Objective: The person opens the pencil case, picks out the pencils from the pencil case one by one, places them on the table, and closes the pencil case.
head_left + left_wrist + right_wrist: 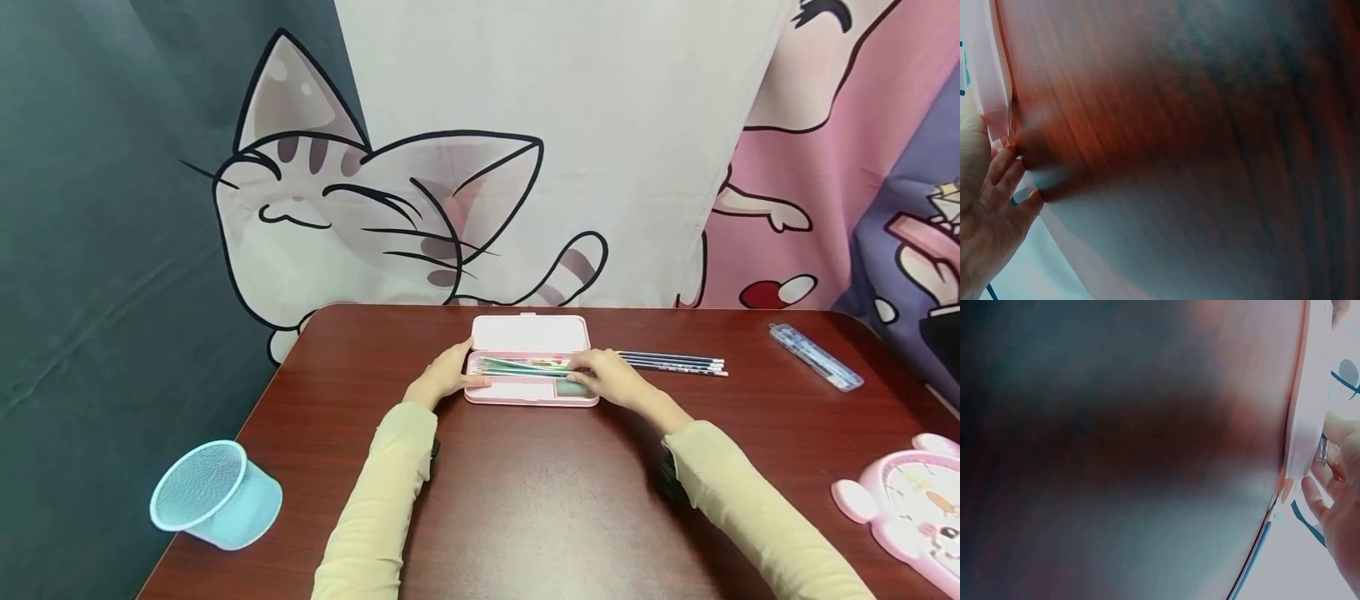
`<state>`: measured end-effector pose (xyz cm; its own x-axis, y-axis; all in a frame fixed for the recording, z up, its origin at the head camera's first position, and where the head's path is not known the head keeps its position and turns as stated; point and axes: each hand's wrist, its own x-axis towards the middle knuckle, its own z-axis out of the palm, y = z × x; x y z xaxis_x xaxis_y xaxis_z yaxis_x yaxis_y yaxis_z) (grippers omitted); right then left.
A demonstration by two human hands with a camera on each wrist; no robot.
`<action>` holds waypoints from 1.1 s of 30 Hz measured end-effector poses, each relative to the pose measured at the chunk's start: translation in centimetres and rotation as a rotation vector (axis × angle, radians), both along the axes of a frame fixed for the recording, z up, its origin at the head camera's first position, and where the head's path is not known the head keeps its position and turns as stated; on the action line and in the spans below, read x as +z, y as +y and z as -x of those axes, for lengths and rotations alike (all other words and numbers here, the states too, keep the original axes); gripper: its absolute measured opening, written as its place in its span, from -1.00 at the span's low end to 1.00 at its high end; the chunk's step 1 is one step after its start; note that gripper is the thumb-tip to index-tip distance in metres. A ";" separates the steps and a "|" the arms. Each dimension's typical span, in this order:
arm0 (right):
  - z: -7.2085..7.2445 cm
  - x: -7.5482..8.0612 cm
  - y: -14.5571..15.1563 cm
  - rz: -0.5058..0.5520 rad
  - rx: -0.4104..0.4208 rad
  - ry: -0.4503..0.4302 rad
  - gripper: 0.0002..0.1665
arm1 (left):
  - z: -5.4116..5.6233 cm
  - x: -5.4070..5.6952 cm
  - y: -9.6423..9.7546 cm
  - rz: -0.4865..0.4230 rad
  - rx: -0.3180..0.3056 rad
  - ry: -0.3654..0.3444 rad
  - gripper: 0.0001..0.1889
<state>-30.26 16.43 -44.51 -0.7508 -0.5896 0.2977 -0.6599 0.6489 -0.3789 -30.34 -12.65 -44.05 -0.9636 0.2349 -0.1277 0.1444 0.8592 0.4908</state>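
Observation:
An open pink pencil case (532,392) lies on the table, its lid (531,333) folded back. Several green and dark pencils (517,367) lie in its upper compartment. A grey-green block (572,388) sits in the front right compartment. My left hand (442,372) grips the case's left end, thumb over the edge and fingers behind. At the right end, my right hand (611,377) holds the pencils' ends between thumb and fingers. The right wrist view shows a silvery pencil end (1322,450) by those fingers. How many pencils the hand holds is hidden.
Several dark-blue pencils (675,362) lie right of the case. Farther right is a blue patterned flat case (816,357). A light-blue mesh pen holder (240,500) stands at the left edge, and a pink animal-shaped clock (892,500) at the right.

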 end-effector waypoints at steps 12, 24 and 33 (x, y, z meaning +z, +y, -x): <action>0.1 0.6 0.9 0.137 -0.045 -0.117 -0.84 | 0.0 -0.2 0.0 -0.011 -0.007 0.002 -0.05; 0.2 1.9 3.0 0.164 -0.112 -0.188 -0.88 | -0.3 0.2 0.0 -0.017 0.000 -0.003 -0.07; 0.1 2.2 5.8 0.118 -0.115 -0.203 -0.90 | -0.4 0.3 0.1 -0.012 0.002 -0.005 -0.08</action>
<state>-30.36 22.25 -42.27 -0.8621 -0.4673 0.1963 -0.4874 0.6584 -0.5735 -29.95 -12.53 -43.72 -0.9634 0.2347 -0.1293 0.1405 0.8534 0.5020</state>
